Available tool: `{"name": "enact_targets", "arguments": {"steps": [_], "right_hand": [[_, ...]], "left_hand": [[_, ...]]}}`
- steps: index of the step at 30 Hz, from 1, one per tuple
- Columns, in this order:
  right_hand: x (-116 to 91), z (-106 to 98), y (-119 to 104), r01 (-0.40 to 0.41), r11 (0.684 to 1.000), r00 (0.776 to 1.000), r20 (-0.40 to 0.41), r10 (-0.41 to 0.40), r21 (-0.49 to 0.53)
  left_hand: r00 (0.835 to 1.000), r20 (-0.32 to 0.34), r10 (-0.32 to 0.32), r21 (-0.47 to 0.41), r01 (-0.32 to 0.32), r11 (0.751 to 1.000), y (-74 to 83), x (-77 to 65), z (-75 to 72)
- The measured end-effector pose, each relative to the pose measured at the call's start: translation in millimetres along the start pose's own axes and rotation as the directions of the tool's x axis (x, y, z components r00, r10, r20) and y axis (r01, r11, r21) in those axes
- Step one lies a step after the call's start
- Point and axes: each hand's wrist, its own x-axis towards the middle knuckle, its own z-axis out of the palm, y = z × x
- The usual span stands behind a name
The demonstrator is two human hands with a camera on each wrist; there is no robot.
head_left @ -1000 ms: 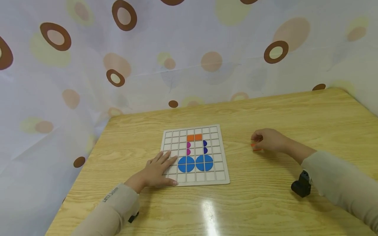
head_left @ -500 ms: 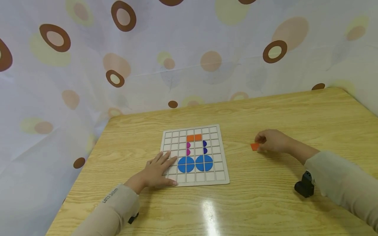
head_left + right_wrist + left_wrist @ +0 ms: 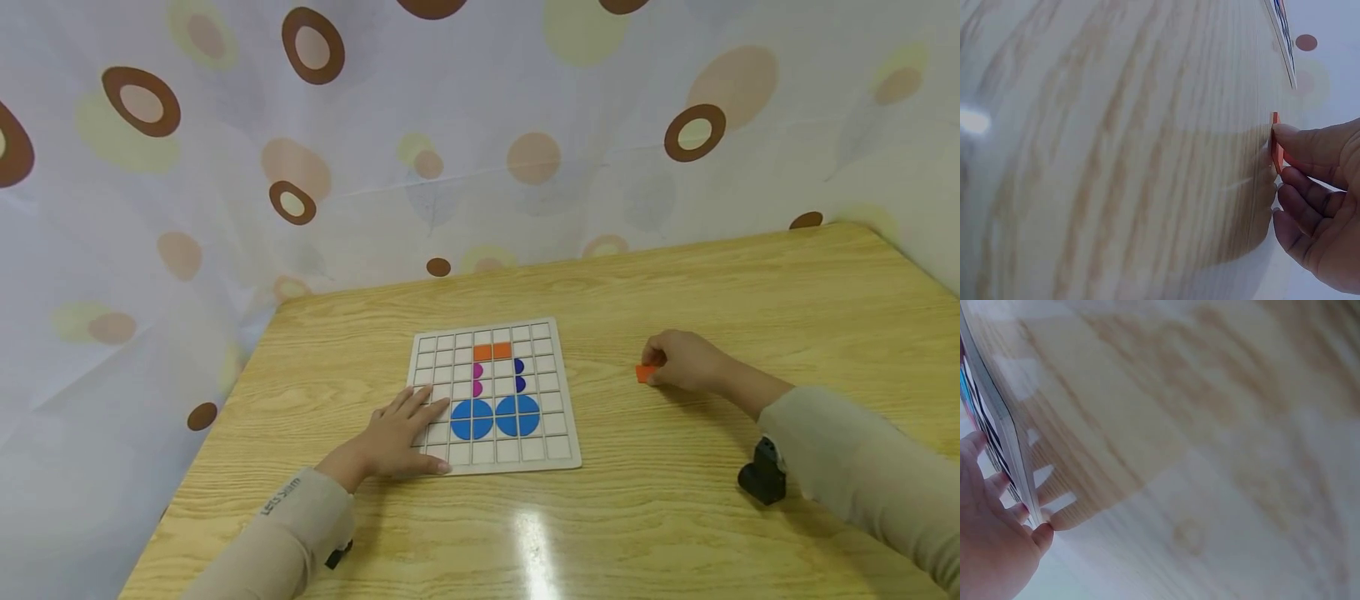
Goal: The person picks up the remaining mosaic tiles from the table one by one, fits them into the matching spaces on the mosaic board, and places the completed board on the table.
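My left hand (image 3: 396, 435) lies spread over the left edge of a white grid board (image 3: 557, 447), its thumb at the lower rim. The left wrist view shows its fingertips along the edge of the board (image 3: 1017, 459). To the right of the board, my right hand (image 3: 686, 362) pinches a small orange tile (image 3: 643, 373) between thumb and fingers, low at the tabletop. Seen from the right wrist, the thumb presses on the tile (image 3: 1277, 149) and part of it is hidden. Two orange squares (image 3: 492, 351) sit side by side in the board's upper cells.
Below the squares on the board are magenta half-circles (image 3: 477, 388), dark blue half-circles (image 3: 519, 384) and two blue discs (image 3: 517, 416) of quarter pieces. The board stands on a wood-grain table (image 3: 637, 517). Behind it hangs a patterned cloth (image 3: 480, 208).
My right hand drew back slightly from the orange tile, baring more of it, then came left again and now pinches it. The left hand and board stay put.
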Motion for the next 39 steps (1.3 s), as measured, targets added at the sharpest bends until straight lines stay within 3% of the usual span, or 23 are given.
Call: {"name": "enact_targets", "arguments": {"steps": [23,31,39], "right_hand": [[0,0,1,0.000,0.997,0.999,-0.038,0.003,0.083],[1,1,-2,0.002,0.982,1.000,-0.026,0.002,0.189],[9,5,-10,-0.005,0.948,1.000,0.006,0.003,0.320]], "left_hand": [[1.000,-0.004,0.009,-0.007,-0.009,1.000,0.3,3.9,-4.2],[1.000,0.009,0.001,-0.020,-0.001,1.000,-1.0,5.1,-0.9],[1.000,0.009,-0.016,-0.024,0.017,1.000,-0.9,1.9,0.9]]}}
